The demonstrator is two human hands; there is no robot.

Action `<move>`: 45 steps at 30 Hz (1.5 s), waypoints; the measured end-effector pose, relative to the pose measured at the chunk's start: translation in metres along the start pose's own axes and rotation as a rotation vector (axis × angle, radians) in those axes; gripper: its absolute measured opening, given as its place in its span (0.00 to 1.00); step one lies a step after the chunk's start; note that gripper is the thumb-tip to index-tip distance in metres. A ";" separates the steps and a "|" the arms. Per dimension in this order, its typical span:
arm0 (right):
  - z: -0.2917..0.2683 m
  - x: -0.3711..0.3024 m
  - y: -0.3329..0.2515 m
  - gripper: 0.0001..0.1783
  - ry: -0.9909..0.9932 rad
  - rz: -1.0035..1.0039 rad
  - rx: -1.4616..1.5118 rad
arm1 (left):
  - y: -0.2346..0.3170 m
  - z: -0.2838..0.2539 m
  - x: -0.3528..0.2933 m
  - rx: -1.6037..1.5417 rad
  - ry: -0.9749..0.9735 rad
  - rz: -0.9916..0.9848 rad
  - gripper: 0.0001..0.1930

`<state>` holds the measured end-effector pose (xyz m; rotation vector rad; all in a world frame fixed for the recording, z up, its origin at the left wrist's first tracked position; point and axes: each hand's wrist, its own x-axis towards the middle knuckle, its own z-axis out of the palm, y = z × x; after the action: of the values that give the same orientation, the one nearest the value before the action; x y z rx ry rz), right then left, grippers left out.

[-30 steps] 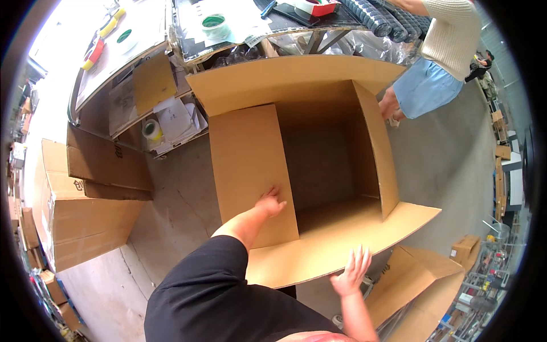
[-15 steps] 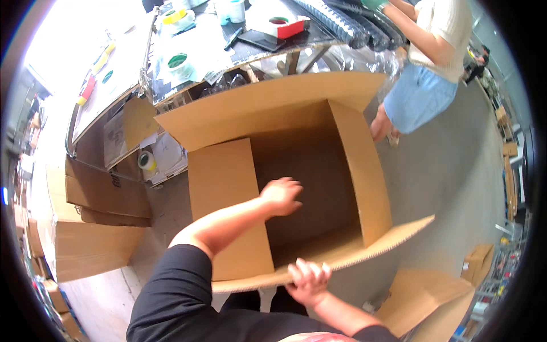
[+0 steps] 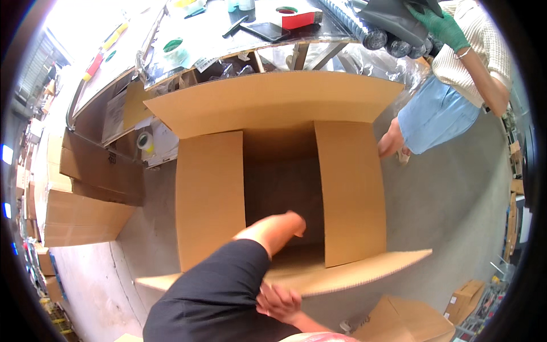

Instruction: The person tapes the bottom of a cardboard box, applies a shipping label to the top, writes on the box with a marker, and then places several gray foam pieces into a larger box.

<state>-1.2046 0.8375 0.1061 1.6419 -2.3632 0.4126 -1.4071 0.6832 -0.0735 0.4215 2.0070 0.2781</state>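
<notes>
A: Nearest? Right hand (image 3: pixel 280 301) low in view, fingers curled over the edge of the near flap (image 3: pixel 342 273) of the big open cardboard box (image 3: pixel 273 108), gripping it.

B: And the left hand (image 3: pixel 295 223)? Reaching down inside the box past the left flap (image 3: pixel 208 196); grip unclear, fingers hidden in shadow, cannot tell if holding anything.

A: Box position? On the grey floor (image 3: pixel 450 199), all 4 flaps spread, right flap (image 3: pixel 350 191) standing tilted.

B: Other packages? Flat brown cartons (image 3: pixel 80 216) stacked at left, another folded carton (image 3: pixel 416 322) at lower right. Pale tape roll (image 3: pixel 145 141) on a shelf beyond the box.

A: Farther? Metal table (image 3: pixel 239 34) with a green-centred roll (image 3: pixel 174 47), a red tape dispenser (image 3: pixel 296 17), a dark phone (image 3: pixel 265 31). Co-worker's green-gloved hand (image 3: pixel 441 25) on a dark bundle (image 3: pixel 393 17).

B: Changed since 0.5 s ago? Left arm deeper into the box, near flap lower and flatter, view closer.
</notes>
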 end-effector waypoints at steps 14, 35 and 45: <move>0.250 0.136 0.123 0.52 -0.886 0.311 0.123 | -0.269 -0.112 -0.266 -0.091 1.523 -0.961 0.34; 0.274 0.147 0.156 0.41 -0.745 0.411 -0.066 | -0.153 0.198 -0.108 -0.641 0.895 -0.834 0.36; 0.275 0.070 0.327 0.32 -0.329 0.828 0.091 | -0.265 0.360 -0.190 -1.526 1.099 -1.579 0.42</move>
<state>-1.5439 0.7859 -0.1573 0.7076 -3.2495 0.4049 -1.0523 0.3687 -0.1805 -2.5050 1.6851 0.9190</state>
